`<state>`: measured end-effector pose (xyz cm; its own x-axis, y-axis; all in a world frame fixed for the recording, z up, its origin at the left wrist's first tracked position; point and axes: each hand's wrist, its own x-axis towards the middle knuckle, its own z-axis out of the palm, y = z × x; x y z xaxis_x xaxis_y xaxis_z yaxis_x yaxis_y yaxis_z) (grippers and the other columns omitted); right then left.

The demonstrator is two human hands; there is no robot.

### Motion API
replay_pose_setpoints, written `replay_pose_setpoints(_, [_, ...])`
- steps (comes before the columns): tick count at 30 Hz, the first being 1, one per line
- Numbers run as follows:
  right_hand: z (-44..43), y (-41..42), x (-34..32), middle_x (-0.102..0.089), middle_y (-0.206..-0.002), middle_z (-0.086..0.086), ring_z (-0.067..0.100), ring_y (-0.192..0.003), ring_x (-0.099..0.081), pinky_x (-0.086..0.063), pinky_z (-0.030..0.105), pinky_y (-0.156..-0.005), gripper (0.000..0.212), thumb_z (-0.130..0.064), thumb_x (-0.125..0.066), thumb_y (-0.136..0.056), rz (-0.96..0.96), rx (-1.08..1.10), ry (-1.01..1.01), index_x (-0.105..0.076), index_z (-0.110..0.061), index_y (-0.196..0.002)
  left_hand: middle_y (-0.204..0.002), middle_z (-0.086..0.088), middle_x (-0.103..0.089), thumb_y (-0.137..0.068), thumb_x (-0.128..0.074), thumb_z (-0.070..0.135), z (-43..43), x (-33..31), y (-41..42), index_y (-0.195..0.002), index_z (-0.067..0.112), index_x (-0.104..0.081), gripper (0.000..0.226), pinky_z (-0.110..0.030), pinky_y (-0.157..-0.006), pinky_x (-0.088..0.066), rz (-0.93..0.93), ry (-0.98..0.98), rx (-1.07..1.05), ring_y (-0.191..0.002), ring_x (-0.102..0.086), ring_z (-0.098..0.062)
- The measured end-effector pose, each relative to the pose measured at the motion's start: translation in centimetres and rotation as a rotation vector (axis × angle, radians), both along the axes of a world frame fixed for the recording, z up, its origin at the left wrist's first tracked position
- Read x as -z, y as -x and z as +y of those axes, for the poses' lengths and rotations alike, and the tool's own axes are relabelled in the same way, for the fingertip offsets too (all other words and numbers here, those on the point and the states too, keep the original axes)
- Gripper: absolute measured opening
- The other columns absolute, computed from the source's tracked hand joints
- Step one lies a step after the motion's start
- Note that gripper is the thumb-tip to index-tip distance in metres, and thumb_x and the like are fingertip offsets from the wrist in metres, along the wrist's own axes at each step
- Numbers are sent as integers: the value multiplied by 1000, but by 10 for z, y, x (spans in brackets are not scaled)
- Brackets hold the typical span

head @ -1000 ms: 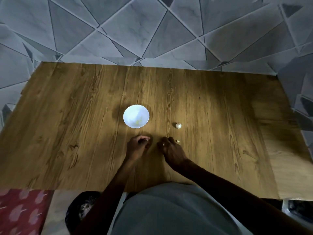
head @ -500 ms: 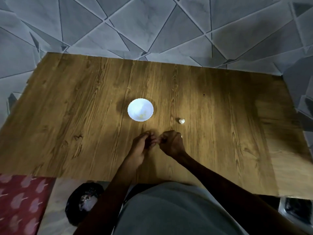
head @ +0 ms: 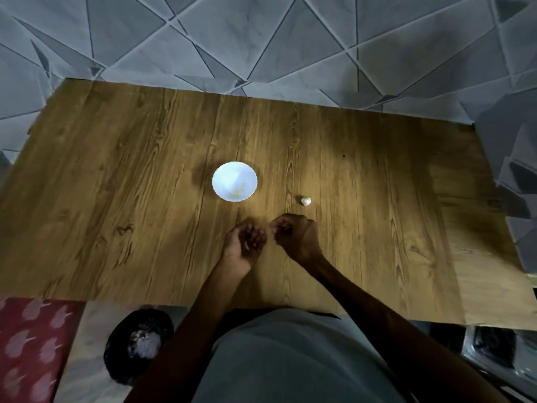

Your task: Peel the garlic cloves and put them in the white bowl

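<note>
Garlic clove (head: pixel 305 201) lying right of frame centre, just above the nearer right hand (head: pixel 295 239), left hand (head: pixel 245 246) farther; both sitting curled, contents impossible to tell.

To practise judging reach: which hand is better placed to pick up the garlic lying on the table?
Probably right: the right hand sits nearest the garlic; the left hand is farther, nearer the white bowl.

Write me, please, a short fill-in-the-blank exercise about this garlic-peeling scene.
The bowl is ___ in colour.
The loose garlic piece lies on the ___ table.
Of the left hand and right hand, the one nearer that garlic piece is the ___.
Missing words: white; wooden; right.
</note>
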<state>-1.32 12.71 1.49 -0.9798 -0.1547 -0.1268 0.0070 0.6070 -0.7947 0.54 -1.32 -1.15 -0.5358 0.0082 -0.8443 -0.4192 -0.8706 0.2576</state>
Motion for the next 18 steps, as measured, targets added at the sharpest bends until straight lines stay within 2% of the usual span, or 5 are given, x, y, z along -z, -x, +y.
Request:
replay_pose_setpoints(4, [33, 13, 20, -75, -97, 2, 11, -84, -70, -55, 22, -76, 15, -4, -65, -90, -59, -59, -226, -76, -12, -96, -62, -2, -65, -97, -53, 20, -10, 5, -4, -77, 12, -58, 22, -24, -60, -56, 17, 44, 3, -60, -65, -14])
replay_pose_setpoints(7, [35, 12, 30, -73, -101, 3, 12, -86, -70, -56, 20, -75, 17, -2, -61, -92, -31, -158, -300, -74, -11, -100, -62, 0, -65, -96, -56, 21, -16, 4, -8, -78, 13, -58, 20, -24, -70, -53, 19, 63, 24, -68, -61, -13])
replay_pose_setpoints(12, [11, 10, 40, -66, -108, 5, 18, -92, -65, -52, 22, -74, 18, -11, -62, -91, 78, -244, -387, -71, -11, -107, -63, 0, -65, -96, -56, 22, -25, 6, -13, -79, 14, -58, 19, -25, -72, -53, 14, 101, 37, -70, -62, -14])
replay_pose_setpoints(16, [-10, 10, 41, -67, -102, 9, 27, -88, -65, -54, 36, -74, 14, -11, -62, -88, 125, -335, -415, -72, -9, -96, -73, -3, -65, -99, -51, 22, -31, 7, -14, -83, 12, -58, 21, -28, -75, -51, 12, 112, 9, -78, -61, -17])
replay_pose_setpoints(18, [-17, 5, 42, -67, -91, 13, 32, -79, -65, -54, 35, -66, 6, -4, -65, -83, 204, -393, -475, -71, -6, -85, -82, -4, -63, -100, -49, 23, -32, 7, -15, -85, 11, -58, 21, -29, -77, -50, 6, 112, -7, -81, -61, -17])
